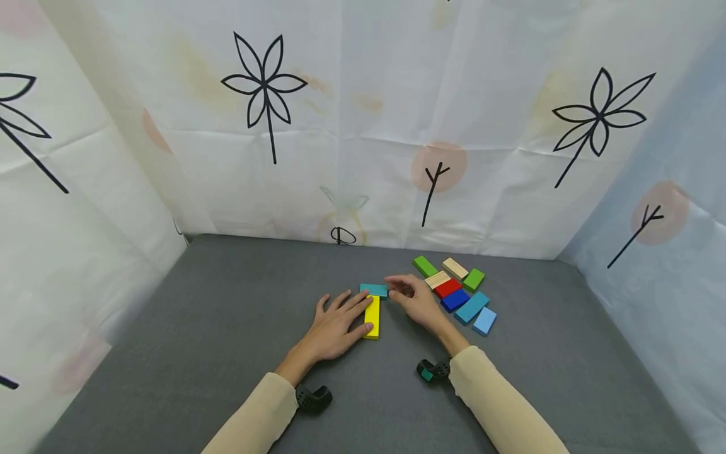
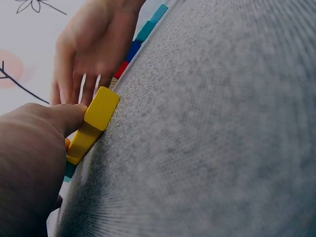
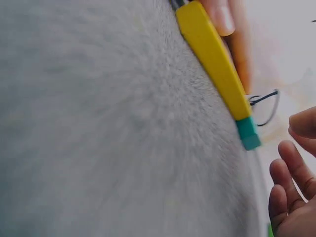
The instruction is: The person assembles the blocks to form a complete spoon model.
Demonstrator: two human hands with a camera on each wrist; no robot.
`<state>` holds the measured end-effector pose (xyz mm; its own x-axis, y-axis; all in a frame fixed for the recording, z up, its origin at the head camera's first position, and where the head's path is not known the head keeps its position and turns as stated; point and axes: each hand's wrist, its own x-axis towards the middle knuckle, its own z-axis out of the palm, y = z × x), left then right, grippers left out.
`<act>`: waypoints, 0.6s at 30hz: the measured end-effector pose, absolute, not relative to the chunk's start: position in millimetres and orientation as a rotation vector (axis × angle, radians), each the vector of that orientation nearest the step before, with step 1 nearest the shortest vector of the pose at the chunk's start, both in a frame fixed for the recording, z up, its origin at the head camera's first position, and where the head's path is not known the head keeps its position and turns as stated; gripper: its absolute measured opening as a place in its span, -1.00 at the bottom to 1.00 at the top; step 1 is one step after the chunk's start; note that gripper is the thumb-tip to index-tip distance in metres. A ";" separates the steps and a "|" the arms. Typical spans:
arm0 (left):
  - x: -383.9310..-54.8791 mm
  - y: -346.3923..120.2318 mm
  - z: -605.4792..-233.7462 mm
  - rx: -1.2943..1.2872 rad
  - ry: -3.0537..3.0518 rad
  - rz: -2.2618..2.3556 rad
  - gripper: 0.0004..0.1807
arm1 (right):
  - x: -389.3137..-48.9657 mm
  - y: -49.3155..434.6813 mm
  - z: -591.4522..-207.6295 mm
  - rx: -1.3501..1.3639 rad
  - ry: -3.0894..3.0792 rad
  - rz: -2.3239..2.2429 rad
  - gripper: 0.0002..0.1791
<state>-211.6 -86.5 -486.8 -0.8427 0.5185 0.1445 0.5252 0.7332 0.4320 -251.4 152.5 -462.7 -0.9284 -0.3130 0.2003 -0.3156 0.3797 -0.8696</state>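
On the grey surface a yellow block (image 1: 372, 318) lies lengthwise, its far end meeting a teal block (image 1: 374, 290) set crosswise. My left hand (image 1: 334, 328) is spread along the yellow block's left side. Its thumb touches the block near the close end, as the left wrist view shows, and its fingertips reach the far end by the teal block. Just right of the teal block is my right hand (image 1: 418, 302), fingers loosely bent. In the right wrist view, bare fingers (image 3: 291, 173) show apart from the teal block, holding nothing.
Right of my right hand lie several loose blocks: green (image 1: 425, 265), natural wood (image 1: 455, 268), red (image 1: 448, 288), dark blue (image 1: 455, 300), teal (image 1: 472, 308) and light blue (image 1: 484, 321). A printed cloth (image 1: 374, 183) hangs behind the grey table (image 1: 255, 284).
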 end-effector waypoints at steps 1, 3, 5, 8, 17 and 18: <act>-211.7 -86.4 -487.1 -0.874 -2.916 -0.730 -0.33 | -244.4 154.9 -456.3 0.594 -2.601 1.631 -0.65; -211.8 -86.5 -487.3 -0.870 -2.920 -0.728 -0.33 | -235.9 164.1 -452.7 0.580 -2.583 1.581 -0.64; -211.6 -86.5 -487.0 -0.869 -2.916 -0.728 -0.33 | -228.8 175.5 -450.4 0.545 -2.566 1.522 -0.63; -210.7 -87.0 -487.0 -0.867 -2.915 -0.724 -0.33 | -221.2 197.2 -452.6 0.470 -2.548 1.430 -0.60; -210.3 -86.8 -489.1 -0.870 -2.919 -0.693 -0.33 | -195.7 268.4 -457.9 0.041 -2.637 1.119 -0.31; -210.5 -86.8 -489.0 -0.872 -2.916 -0.695 -0.33 | -193.5 275.4 -458.0 -0.008 -2.657 1.111 -0.25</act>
